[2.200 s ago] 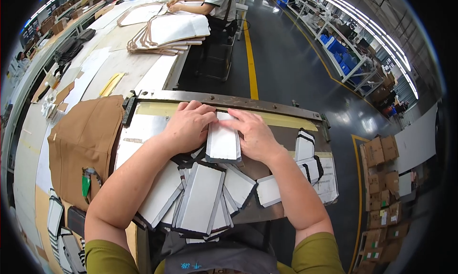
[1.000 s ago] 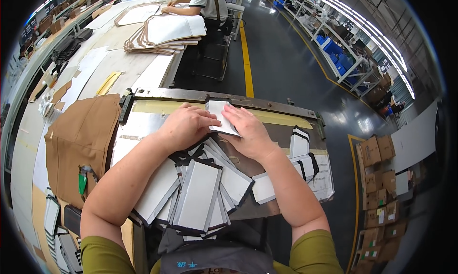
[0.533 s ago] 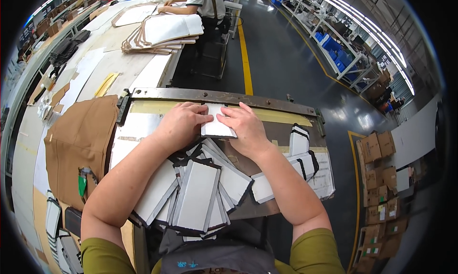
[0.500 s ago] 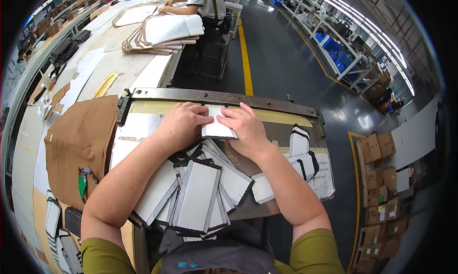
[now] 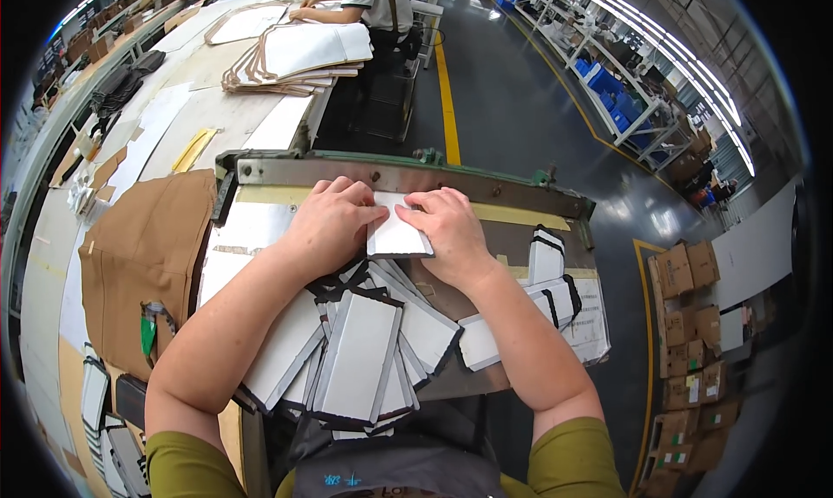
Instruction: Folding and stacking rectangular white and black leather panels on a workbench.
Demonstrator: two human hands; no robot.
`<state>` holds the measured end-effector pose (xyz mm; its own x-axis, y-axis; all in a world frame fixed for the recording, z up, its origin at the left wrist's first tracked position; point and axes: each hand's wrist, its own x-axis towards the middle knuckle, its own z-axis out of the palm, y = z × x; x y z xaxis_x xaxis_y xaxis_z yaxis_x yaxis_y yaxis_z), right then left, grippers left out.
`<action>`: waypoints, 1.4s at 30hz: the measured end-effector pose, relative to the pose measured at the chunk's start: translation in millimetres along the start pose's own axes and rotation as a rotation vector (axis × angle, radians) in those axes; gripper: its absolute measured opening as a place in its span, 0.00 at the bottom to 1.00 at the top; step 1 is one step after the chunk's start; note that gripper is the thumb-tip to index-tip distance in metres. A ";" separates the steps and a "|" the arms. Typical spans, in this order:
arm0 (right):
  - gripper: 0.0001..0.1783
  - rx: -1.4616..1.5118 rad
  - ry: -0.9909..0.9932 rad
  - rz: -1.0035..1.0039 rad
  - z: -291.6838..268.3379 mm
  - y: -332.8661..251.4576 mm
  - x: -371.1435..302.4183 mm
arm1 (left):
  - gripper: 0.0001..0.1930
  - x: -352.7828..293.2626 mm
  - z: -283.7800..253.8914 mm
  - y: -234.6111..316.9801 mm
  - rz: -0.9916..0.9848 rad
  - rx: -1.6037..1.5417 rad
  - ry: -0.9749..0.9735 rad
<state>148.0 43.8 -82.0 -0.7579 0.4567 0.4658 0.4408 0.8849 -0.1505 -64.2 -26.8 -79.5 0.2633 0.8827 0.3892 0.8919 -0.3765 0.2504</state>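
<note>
Between my hands, a small white panel with a black lower edge (image 5: 396,239) lies on the metal work plate, its far end against the long metal bar (image 5: 416,179). My left hand (image 5: 326,224) grips the panel's left side, fingers curled and thumb on its top face. On the opposite side my right hand (image 5: 447,234) holds it the same way, thumb on top and fingers bent at the edge. Just nearer to me, a loose pile of similar white panels with grey strips and black edges (image 5: 357,349) overlaps the plate's front.
More black-edged panels (image 5: 521,317) lie right, under my right forearm. Brown material (image 5: 147,264) drapes at left. Beyond the bar, a co-worker (image 5: 377,8) stands by a long table with stacked white sheets (image 5: 304,54). Cardboard boxes (image 5: 690,359) stand on the floor at right.
The metal bar has tipped up, and its green back frame now shows. The small panel and both hands have stayed nearly in place, the panel shifting slightly toward me.
</note>
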 end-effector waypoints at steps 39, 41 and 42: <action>0.33 0.176 -0.118 0.356 -90.5 -31.1 -167.0 | 0.14 2.1 -63.6 41.0 0.138 -0.793 -0.406; 0.31 0.208 -0.108 0.382 -93.0 -31.7 -169.3 | 0.11 8.3 -75.4 56.2 0.136 -0.803 -0.471; 0.31 0.204 -0.099 0.360 -94.5 -32.8 -167.8 | 0.10 10.1 -86.1 71.2 0.185 -0.700 -0.563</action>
<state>306.2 -70.5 -72.8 -0.6198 0.7376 0.2678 0.5889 0.6628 -0.4626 -29.7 -68.8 18.6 0.6835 0.7292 0.0332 0.4396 -0.4475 0.7787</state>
